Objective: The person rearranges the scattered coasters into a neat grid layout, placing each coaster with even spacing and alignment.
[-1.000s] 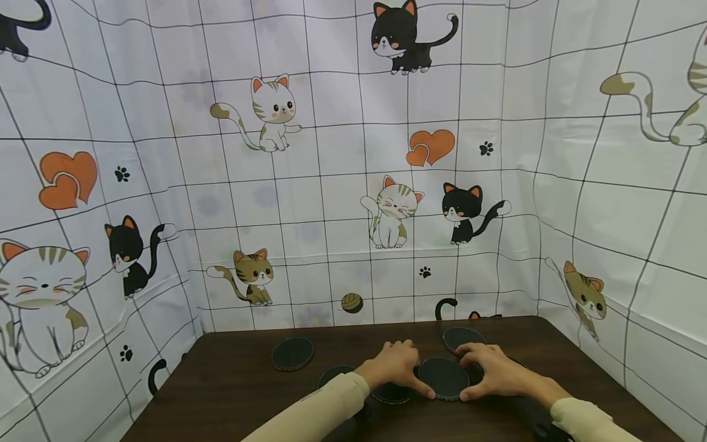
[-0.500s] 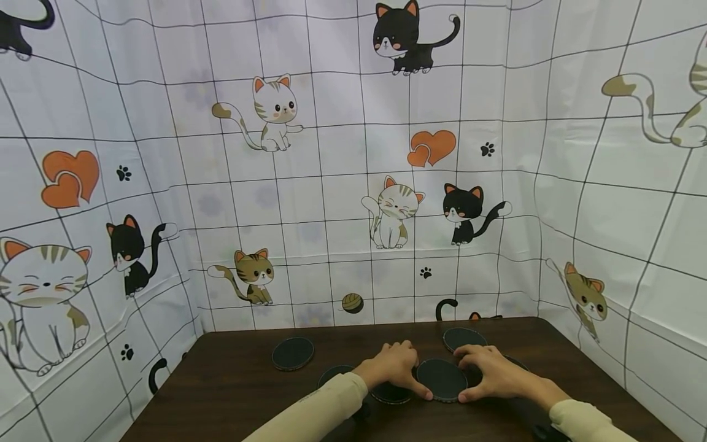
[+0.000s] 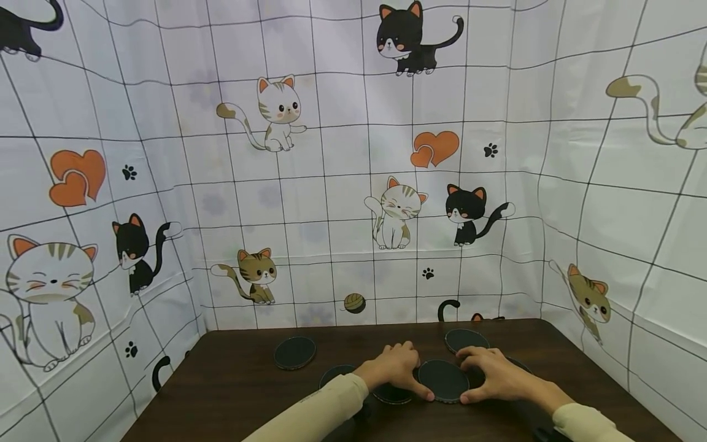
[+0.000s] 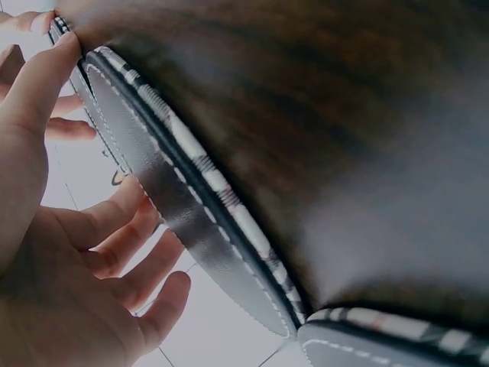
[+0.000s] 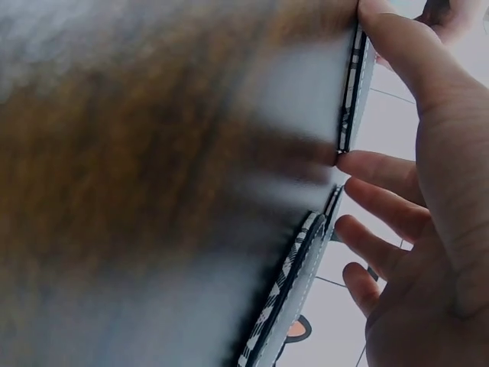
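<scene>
A round dark coaster (image 3: 444,380) with white stitching round its edge lies on the brown table between both hands. My left hand (image 3: 393,367) spans its left side, thumb at the near rim and fingers curled toward the far rim. From the right, my right hand (image 3: 490,372) holds it likewise; in the right wrist view thumb and index finger sit at two ends of the coaster's checked edge (image 5: 351,92). Beside the left hand lies a second coaster (image 3: 393,394), partly covered by it. In the left wrist view that neighbouring coaster (image 4: 191,237) shows a checked side band.
More matching coasters lie about: a far-left coaster (image 3: 295,353), a coaster (image 3: 337,371) behind the left forearm, and a back-right coaster (image 3: 466,339). One coaster (image 3: 519,364) is mostly hidden behind the right hand. A white cat-print curtain (image 3: 331,215) encloses the dark table (image 3: 248,393).
The head view has shifted slightly, so the scene sits a little further right. Both hands keep their hold on the middle coaster, with hardly any movement.
</scene>
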Demonstrator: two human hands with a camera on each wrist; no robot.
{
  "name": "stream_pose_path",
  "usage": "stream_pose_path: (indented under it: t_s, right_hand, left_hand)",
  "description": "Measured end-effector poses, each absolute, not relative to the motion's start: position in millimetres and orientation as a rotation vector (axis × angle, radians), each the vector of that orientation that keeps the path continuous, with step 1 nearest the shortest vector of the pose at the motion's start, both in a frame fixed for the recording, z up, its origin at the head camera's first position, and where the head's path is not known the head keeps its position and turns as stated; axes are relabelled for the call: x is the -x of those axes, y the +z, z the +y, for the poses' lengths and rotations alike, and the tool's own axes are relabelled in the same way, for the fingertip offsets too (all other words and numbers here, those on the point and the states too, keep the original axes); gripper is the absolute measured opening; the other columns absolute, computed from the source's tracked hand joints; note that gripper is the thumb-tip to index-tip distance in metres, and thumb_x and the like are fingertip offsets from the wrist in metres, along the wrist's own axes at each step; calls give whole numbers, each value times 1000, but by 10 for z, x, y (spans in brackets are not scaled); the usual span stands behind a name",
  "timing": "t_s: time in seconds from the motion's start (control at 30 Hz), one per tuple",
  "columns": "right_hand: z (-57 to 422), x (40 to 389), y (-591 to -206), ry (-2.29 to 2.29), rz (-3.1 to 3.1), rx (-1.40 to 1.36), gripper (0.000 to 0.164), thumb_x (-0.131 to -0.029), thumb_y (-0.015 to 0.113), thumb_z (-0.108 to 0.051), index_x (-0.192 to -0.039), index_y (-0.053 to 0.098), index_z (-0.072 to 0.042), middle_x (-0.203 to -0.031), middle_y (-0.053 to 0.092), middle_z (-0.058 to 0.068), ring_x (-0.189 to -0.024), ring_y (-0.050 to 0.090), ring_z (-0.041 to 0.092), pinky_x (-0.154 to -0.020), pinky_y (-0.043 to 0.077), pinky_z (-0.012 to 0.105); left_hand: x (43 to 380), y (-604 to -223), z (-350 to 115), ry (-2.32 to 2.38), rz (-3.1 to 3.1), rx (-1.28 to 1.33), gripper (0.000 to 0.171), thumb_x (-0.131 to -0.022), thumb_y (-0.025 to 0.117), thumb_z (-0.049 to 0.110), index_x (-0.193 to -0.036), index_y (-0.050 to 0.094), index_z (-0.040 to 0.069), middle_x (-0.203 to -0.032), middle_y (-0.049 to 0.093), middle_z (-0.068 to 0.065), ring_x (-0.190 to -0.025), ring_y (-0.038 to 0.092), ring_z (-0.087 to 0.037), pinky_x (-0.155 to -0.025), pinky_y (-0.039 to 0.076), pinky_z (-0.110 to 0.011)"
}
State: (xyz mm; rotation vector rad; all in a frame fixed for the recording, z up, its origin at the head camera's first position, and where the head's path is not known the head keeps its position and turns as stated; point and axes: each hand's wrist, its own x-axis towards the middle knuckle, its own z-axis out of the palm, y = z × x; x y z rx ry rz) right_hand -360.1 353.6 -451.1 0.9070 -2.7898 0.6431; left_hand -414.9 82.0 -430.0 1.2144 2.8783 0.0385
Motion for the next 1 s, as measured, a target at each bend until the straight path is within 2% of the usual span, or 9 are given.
stream_pose_path:
  t_s: [0.67,0.87,1.0]
  right_hand:
    - [3538,3579,-4510,691,-2843,-917,51,-87,80,-47,-117,69,-8,-138,52,21,-124,47,51,-94,27,73]
    - [3567,3579,-4494,636,-2851,-923,51,-90,77,-48,-121,68,-9,-138,52,20,-124,47,50,-94,28,72]
    - [3573,3574,-4452,600,-2836,-898,51,-91,76,-49,-122,67,-10,-138,52,20,-124,48,49,-93,28,71]
  left_hand:
    - [4166,-4342,847,-3,2869,-1197,63,-77,75,72,-110,68,19,-104,50,7,-91,49,-11,-83,41,-34]
    - [4211,-4260,940,-89,2840,-1153,64,-77,73,75,-107,69,19,-104,52,5,-92,53,-14,-90,46,-39]
    - [4240,-4186,1037,-100,2832,-1101,65,-79,69,77,-106,67,18,-107,55,4,-94,56,-16,-89,48,-39]
